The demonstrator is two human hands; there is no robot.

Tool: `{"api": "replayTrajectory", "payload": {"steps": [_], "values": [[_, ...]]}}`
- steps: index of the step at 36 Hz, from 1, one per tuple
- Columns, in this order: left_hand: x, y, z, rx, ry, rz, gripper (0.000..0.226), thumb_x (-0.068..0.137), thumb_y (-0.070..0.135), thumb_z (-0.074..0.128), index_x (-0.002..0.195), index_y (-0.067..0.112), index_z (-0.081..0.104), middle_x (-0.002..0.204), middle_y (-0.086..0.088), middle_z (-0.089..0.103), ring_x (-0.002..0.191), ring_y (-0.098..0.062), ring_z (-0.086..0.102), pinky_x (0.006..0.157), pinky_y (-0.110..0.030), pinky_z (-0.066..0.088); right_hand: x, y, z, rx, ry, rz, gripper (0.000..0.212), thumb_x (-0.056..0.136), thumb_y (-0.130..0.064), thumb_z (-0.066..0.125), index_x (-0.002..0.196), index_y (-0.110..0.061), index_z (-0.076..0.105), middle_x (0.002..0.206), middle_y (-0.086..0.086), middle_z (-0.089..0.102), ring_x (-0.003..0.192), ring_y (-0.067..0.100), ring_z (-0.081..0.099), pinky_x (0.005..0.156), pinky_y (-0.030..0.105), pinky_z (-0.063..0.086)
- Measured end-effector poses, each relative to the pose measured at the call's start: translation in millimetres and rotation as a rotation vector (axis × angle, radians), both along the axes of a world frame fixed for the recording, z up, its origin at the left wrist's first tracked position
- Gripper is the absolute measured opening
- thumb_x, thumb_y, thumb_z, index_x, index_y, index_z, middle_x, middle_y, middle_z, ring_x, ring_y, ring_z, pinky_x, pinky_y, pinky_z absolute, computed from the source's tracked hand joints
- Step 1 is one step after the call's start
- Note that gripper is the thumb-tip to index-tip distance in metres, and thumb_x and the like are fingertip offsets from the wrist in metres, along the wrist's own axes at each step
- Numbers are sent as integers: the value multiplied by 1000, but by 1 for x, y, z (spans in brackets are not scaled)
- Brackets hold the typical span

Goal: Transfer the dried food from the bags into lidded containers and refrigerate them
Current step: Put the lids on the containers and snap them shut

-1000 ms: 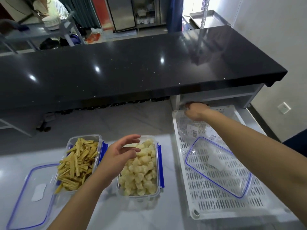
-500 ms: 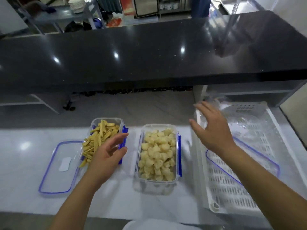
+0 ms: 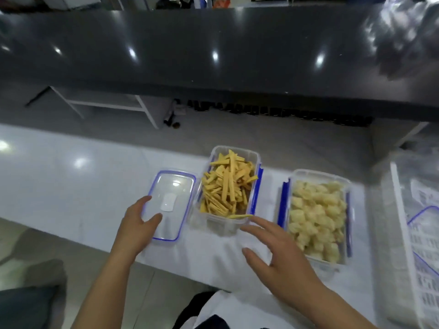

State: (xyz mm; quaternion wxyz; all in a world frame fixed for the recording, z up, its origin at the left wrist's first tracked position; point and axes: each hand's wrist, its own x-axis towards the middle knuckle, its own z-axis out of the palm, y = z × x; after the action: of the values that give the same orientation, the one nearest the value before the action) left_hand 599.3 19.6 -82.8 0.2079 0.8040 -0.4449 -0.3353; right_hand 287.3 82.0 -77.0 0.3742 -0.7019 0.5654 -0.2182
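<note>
Two clear containers with blue clips stand open on the white counter. One container (image 3: 257, 162) holds yellow dried strips (image 3: 226, 188); the other container (image 3: 318, 174), to its right, holds pale dried chunks (image 3: 316, 217). A clear lid with a blue rim (image 3: 169, 203) lies flat left of the strips. My left hand (image 3: 136, 225) rests on that lid's near left edge, thumb on top. My right hand (image 3: 280, 260) hovers with spread fingers just in front of the strips container, holding nothing.
A white slotted crate (image 3: 403, 210) at the far right holds a second blue-rimmed lid (image 3: 420, 217) and clear plastic. A black raised countertop (image 3: 213, 55) spans the back, overhanging a grey shelf. The counter's near edge runs just below my hands.
My right hand has come away from the crate to the front of the strips container. My left hand has shifted from the strips container to the lid beside it. The view swung left.
</note>
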Motion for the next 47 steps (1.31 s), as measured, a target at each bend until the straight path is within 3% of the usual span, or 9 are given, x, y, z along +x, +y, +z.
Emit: {"api": "replayTrajectory", "payload": {"steps": [6, 13, 18, 26, 29, 33, 39, 43, 47], "values": [[36, -25, -12, 3, 111, -75, 58, 96, 20, 64, 148, 27, 42, 140, -1, 46, 109, -12, 44, 89, -31, 41, 70, -15, 0, 206, -35, 57, 39, 95, -44, 60, 133, -45, 53, 132, -44, 39, 126, -24, 34, 102, 2, 25], [73, -33, -32, 54, 202, -160, 63, 93, 22, 66, 148, 37, 39, 147, 1, 46, 125, -18, 51, 103, -42, 48, 155, -29, -24, 522, -161, -67, 66, 92, -46, 65, 149, -44, 33, 150, -25, 33, 137, -1, 36, 113, 29, 38], [95, -40, -34, 88, 419, -80, 64, 91, 6, 64, 145, 34, 45, 138, 3, 51, 109, -18, 63, 85, -35, 51, 188, -35, -28, 620, -280, -226, 59, 93, -28, 68, 138, -46, 33, 121, -34, 46, 97, -37, 41, 77, -3, 38], [129, -56, -24, 184, 696, -54, 47, 85, -6, 67, 125, 19, 66, 101, -4, 78, 79, -22, 70, 68, -32, 55, 217, -38, -24, 638, -367, -323, 52, 92, -21, 69, 119, -59, 45, 124, -25, 57, 110, -10, 56, 79, 9, 48], [134, -55, -11, 175, 795, -55, 41, 87, -6, 67, 121, 17, 69, 102, -8, 78, 84, -22, 72, 66, -38, 61, 225, -39, -17, 666, -352, -341, 56, 88, -37, 71, 136, -52, 45, 129, -21, 54, 123, 1, 52, 85, 16, 47], [133, -49, 5, 56, 762, -55, 40, 87, -3, 71, 116, 24, 70, 105, -6, 76, 89, -20, 74, 68, -42, 63, 229, -41, 3, 532, -267, -384, 43, 90, -46, 67, 132, -46, 55, 138, -18, 51, 129, -1, 47, 90, 22, 46], [104, -30, 36, -201, 703, -143, 43, 89, 4, 72, 119, 35, 68, 104, 8, 75, 97, -18, 72, 73, -38, 63, 240, -63, 50, 419, -520, -398, 47, 94, -43, 64, 139, -43, 51, 137, -18, 56, 123, 2, 56, 104, 37, 50], [78, -16, 52, -302, 555, -337, 51, 88, 12, 75, 127, 42, 62, 113, 20, 70, 106, -1, 65, 74, -16, 59, 249, -80, 67, 284, -628, -533, 40, 95, -29, 66, 135, -27, 61, 129, -9, 66, 115, 9, 64, 96, 41, 57], [58, -11, 56, -338, 457, -444, 60, 87, 20, 76, 129, 55, 51, 126, 24, 63, 112, 1, 62, 89, -21, 58, 240, -80, 70, 184, -709, -645, 35, 91, -15, 71, 125, -17, 68, 118, -1, 72, 105, 17, 71, 82, 39, 62]]}}
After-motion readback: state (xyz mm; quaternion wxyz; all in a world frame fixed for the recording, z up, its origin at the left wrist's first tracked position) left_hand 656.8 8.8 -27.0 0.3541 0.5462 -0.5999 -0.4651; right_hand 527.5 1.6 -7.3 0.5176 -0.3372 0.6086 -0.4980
